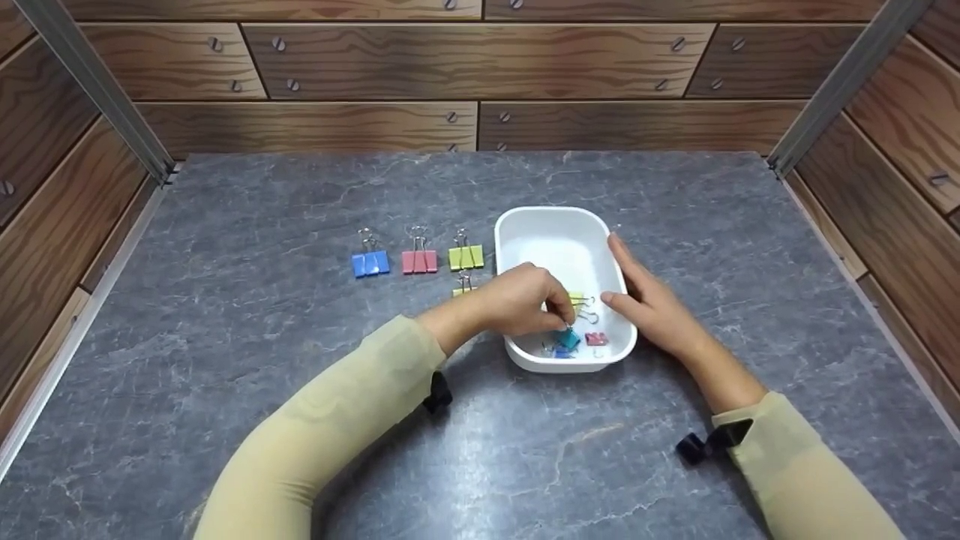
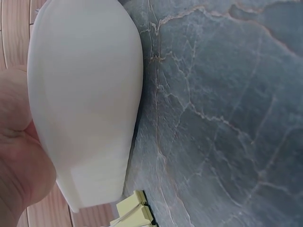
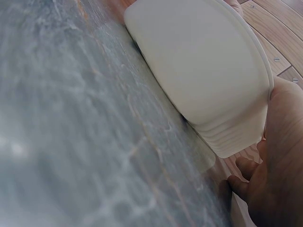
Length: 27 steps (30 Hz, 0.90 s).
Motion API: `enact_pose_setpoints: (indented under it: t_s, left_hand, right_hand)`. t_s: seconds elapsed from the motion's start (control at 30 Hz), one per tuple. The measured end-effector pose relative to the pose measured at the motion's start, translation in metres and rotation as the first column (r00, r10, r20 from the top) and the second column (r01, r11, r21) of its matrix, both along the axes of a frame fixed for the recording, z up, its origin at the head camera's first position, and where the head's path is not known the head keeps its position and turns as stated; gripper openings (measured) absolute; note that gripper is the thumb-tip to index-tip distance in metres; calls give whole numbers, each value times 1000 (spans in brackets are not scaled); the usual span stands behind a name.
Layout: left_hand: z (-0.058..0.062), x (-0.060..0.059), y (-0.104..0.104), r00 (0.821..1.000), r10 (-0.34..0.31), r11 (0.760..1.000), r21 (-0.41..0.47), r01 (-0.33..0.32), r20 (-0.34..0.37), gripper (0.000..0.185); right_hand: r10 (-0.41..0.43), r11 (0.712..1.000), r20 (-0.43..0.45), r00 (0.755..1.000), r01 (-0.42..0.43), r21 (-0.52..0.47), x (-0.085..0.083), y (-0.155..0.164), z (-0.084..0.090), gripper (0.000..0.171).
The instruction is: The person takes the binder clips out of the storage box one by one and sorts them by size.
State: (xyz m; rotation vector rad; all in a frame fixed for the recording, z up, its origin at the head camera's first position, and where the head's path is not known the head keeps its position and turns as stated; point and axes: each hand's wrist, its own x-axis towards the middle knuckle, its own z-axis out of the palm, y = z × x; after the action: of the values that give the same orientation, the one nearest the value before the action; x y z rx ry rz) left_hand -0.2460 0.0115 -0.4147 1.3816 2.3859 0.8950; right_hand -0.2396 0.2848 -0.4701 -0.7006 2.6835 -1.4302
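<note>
A white plastic tub (image 1: 555,217) stands on the table, holding several small binder clips. My left hand (image 1: 525,300) reaches over its near left rim and pinches a teal binder clip (image 1: 570,339) at its wire handle. Below that clip lies a blue binder clip (image 1: 562,352). To its right is a pink binder clip (image 1: 596,339), and a yellow binder clip (image 1: 576,298) is partly behind my fingers. My right hand (image 1: 652,304) holds the tub's right side, thumb at the rim and fingers along the outer wall. In the left wrist view, the tub wall hides my left fingertips.
Left of the tub, a blue clip (image 1: 370,263), a pink clip (image 1: 419,261) and a yellow-green clip (image 1: 466,256) stand in a row. Another yellow-green clip (image 1: 463,292) is partly hidden by my left wrist. Wood-patterned panels (image 1: 480,60) border the grey marbled table (image 1: 300,195).
</note>
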Motion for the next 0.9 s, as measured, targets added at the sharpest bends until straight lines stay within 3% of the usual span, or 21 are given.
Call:
enact_pose_setpoints:
  t_s: [0.27,0.47,0.8,0.9]
  left_hand:
    - [-1,1,-3,996,69,994,81,-73,47,6]
    - [4,1,-3,988,109,979,160,-126,109,10]
    - [27,1,-15,959,184,938,253,-237,217,13]
    - [34,0,-22,952,215,920,281,-272,220,13]
  right_hand:
    - [13,1000,-7,1000,-13,-15,0,-1,-3,79]
    - [7,1000,-13,1000,-7,-19,0,1,-1,79]
    - [15,999,-2,1000,-15,-29,0,0,0,79]
    - [18,1000,0,1000,-18,-24,0,-1,0,79]
